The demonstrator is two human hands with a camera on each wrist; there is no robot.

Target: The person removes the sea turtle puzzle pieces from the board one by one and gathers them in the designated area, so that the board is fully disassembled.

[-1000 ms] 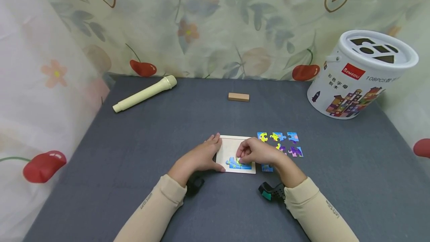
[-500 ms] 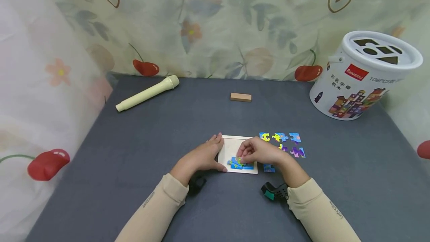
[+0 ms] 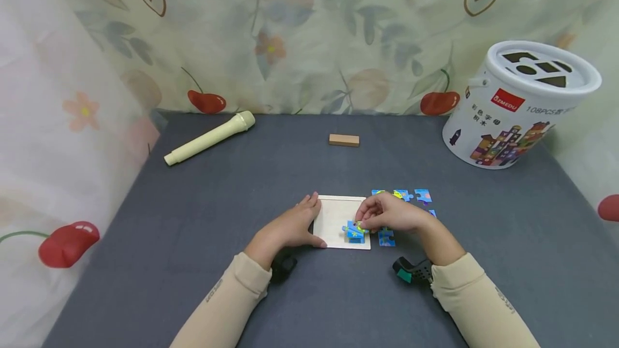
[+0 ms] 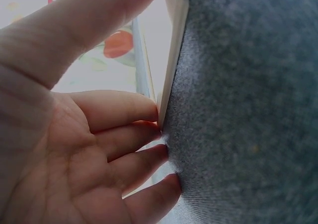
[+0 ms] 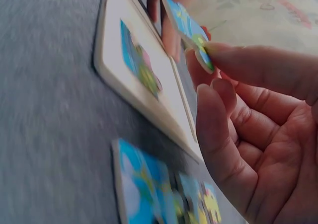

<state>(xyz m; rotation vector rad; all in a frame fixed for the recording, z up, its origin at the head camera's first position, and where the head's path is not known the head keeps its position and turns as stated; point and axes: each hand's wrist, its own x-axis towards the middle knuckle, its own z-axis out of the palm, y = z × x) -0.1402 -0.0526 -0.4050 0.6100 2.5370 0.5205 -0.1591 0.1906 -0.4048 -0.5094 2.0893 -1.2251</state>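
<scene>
My left hand (image 3: pixel 292 225) braces the left side of a pale wooden puzzle board (image 3: pixel 333 216), thumb at its near corner and straight fingers along its far left. In the left wrist view those fingertips touch the board's edge (image 4: pixel 175 47). My right hand (image 3: pixel 394 212) pinches a blue-and-yellow puzzle piece (image 5: pixel 185 21) between thumb and fingers, tilted and raised over the board. Beneath it another blue puzzle piece (image 5: pixel 138 60) lies on the board near its lower right corner. Several loose puzzle pieces (image 3: pixel 423 196) lie right of the board, partly hidden behind the right hand.
At the back left lies a cream microphone-shaped stick (image 3: pixel 210 137). A small brown wooden block (image 3: pixel 344 140) sits behind the board. A large white lidded bucket (image 3: pixel 512 111) with shape-cut holes stands at the back right. Patterned curtain (image 3: pixel 309 42) hangs behind the dark table (image 3: pixel 271 171).
My right hand has shifted right with the pinched puzzle piece, now lifted over the board's right side, uncovering more of the board's middle. My left hand keeps its place.
</scene>
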